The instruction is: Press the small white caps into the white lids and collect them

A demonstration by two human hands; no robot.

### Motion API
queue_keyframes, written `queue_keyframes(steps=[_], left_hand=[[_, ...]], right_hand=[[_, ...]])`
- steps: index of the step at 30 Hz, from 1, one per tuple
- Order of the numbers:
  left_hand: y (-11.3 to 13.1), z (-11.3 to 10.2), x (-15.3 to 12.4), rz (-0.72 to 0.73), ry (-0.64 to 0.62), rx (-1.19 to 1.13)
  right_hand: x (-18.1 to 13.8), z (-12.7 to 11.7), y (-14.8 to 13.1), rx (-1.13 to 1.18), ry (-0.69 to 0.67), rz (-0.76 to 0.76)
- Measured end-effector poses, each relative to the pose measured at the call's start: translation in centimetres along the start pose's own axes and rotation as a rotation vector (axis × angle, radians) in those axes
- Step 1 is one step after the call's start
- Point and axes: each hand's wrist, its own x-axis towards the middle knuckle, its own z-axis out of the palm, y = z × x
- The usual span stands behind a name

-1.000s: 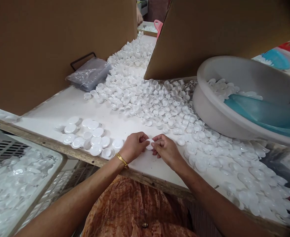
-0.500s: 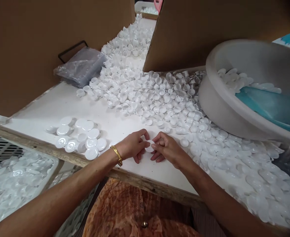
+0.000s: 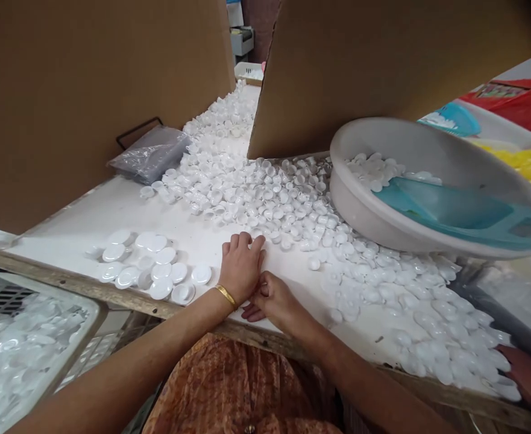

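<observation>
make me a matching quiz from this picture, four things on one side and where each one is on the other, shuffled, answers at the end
Things
1. gold-coloured metal bracelet
2. teal plastic scoop
3. flat packet in clear plastic wrap
4. loose cluster of shiny round white discs

Places
A. inside the round grey plastic basin
B. left of the left hand, by the wooden table edge
C. around the left wrist
D. by the brown cardboard panel on the left

Pairs: 1-C, 2-A, 3-D, 4-B
</observation>
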Motion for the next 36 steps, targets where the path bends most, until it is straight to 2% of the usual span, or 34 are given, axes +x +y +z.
queue_keyframes(steps=[4,8,10,12,14,16,18,20,22,25,29,31,33,36], left_hand=[[0.2,0.9,0.0,0.039,0.007,0.102],[0.4,0.7,0.1,0.08,0.009,0.132],[0.5,0.5,0.2,0.093,0.013,0.14],[0.4,0.2,0.2,0.105,0.024,0.161],[-0.4,-0.1,0.1,0.102,0.028,0.205],[-1.8,-0.5,0.0,0.089,-0.007,0.247],[-3.7,-0.9,0.0,0.049,-0.068,0.265],[-5.5,-1.2,0.1,-0.013,-0.104,0.246],[-7.0,-1.3,0.3,-0.068,-0.091,0.201],[-8.2,-1.4,0.8,-0.097,-0.047,0.122],[-7.6,-2.2,0.7,-0.054,0.009,0.044],[-6.5,-2.6,0.5,-0.004,0.024,-0.011],[-5.0,-2.9,0.2,0.044,-0.012,-0.118],[-2.7,-2.5,-0.2,0.092,-0.202,-0.367]], right_hand=[[0.0,-0.3,0.2,0.056,-0.036,0.022],[0.5,-0.3,0.2,0.077,-0.042,0.022],[0.3,-0.6,0.0,0.015,-0.052,0.014],[-0.7,-1.7,-0.8,-0.18,-0.034,-0.042],[-2.2,-3.8,-1.9,-0.505,0.108,-0.154],[-3.8,-6.6,-2.8,-0.873,0.435,-0.277],[-5.0,-9.2,-3.1,-1.201,0.705,-0.295],[-5.5,-10.9,-2.7,-1.401,0.784,-0.247],[-5.4,-11.6,-2.1,-1.495,0.79,-0.236],[-4.7,-11.1,-1.7,-1.56,0.826,-0.372],[-3.7,-9.7,-2.3,-1.618,0.686,-0.509],[-3.1,-8.8,-2.6,-1.532,0.607,-0.521],[-2.6,-7.6,-2.8,-1.245,0.488,-0.489],[-1.8,-5.8,-2.6,-0.586,0.19,-0.248]])
